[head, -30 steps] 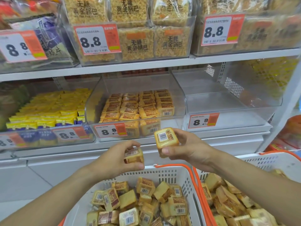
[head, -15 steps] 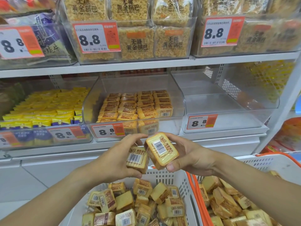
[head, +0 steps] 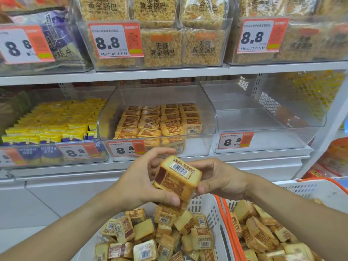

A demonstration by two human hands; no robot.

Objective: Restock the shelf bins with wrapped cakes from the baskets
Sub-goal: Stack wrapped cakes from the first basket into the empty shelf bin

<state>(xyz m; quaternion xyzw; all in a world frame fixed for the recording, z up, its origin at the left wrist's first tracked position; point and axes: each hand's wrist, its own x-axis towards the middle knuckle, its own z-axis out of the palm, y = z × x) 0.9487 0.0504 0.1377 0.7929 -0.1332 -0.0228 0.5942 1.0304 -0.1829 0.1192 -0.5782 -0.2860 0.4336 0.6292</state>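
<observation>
Two wrapped cakes (head: pixel 177 178) are pressed together as a stack in front of the shelf, barcode side up. My left hand (head: pixel 145 182) grips the stack from the left, thumb under it. My right hand (head: pixel 220 180) holds it from the right, fingers curled behind. Below them a white basket (head: pixel 211 208) holds several loose wrapped cakes (head: pixel 162 234). A second orange-rimmed basket (head: pixel 310 189) at the right holds more cakes (head: pixel 263 232). The clear middle bin (head: pixel 197 149) on the shelf has rows of the same cakes (head: pixel 160 119) at its back and left.
To the right stands an empty clear bin (head: pixel 263 142). The left bin (head: pixel 49 155) is full of yellow and blue packets. The upper shelf (head: pixel 169 72) carries bins of rice-crisp packs with 8.8 price tags. A white shelf upright (head: pixel 329 127) stands at the right.
Both hands came together: the separate cakes in each hand are now stacked into one block held between them, slightly lower and nearer the camera.
</observation>
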